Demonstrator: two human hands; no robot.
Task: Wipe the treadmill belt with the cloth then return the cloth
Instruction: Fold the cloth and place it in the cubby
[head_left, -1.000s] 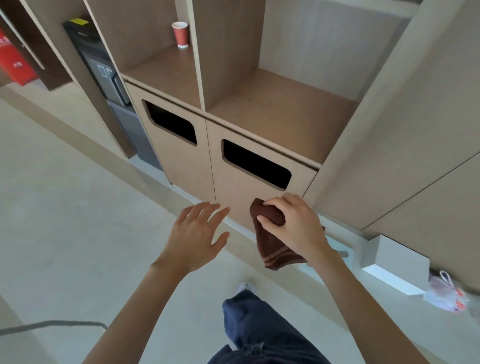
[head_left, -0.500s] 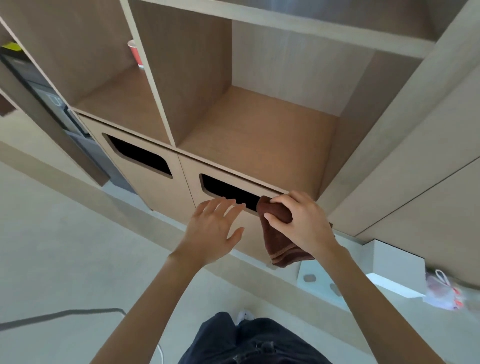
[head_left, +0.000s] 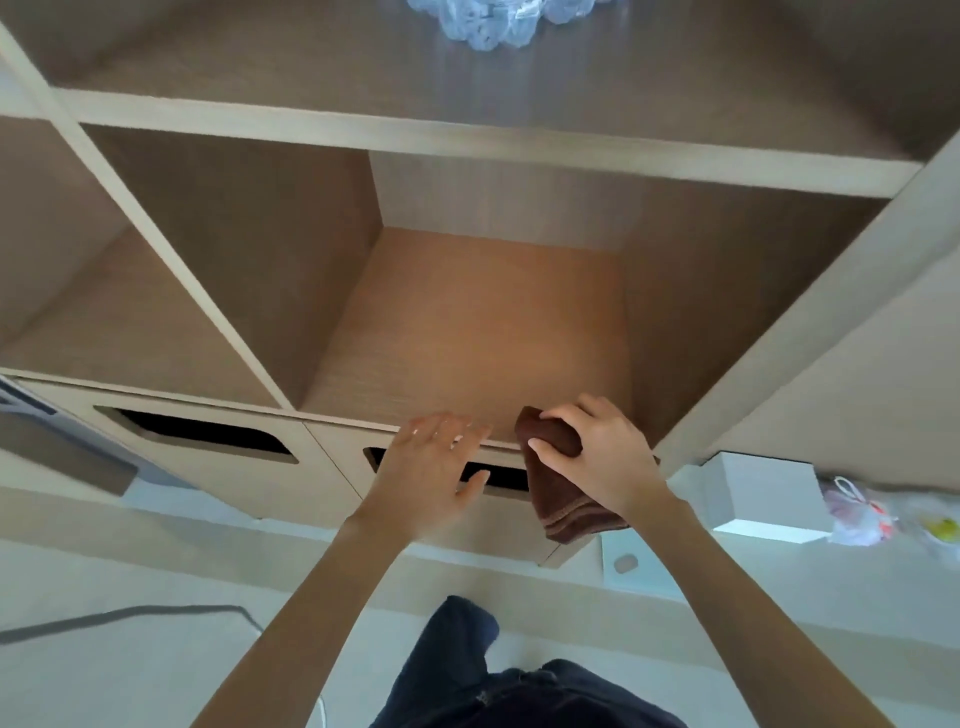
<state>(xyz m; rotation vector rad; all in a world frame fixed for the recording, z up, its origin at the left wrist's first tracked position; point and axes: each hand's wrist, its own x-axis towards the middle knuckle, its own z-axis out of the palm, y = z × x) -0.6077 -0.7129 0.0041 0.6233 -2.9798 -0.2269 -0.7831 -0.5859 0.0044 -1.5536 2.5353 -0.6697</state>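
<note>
My right hand (head_left: 597, 457) grips a folded dark brown cloth (head_left: 558, 488) at the front edge of an open wooden shelf compartment (head_left: 478, 332). The cloth's upper end rests at the shelf lip and its lower part hangs down in front of the cabinet door. My left hand (head_left: 431, 467) is flat with fingers spread, just left of the cloth, over the door's dark slot (head_left: 493, 475). The treadmill is not in view.
A second slotted door (head_left: 202, 434) and another open compartment (head_left: 130, 322) lie to the left. Clear plastic wrapping (head_left: 498, 21) sits on the shelf above. A white box (head_left: 763, 493) and a plastic bag (head_left: 857, 512) rest on the floor at right. A grey cable (head_left: 130, 616) crosses the floor at left.
Both hands rose and moved forward to the shelf's front edge, carrying the cloth. The view closed in on the cabinet and tilted up, revealing the upper shelf.
</note>
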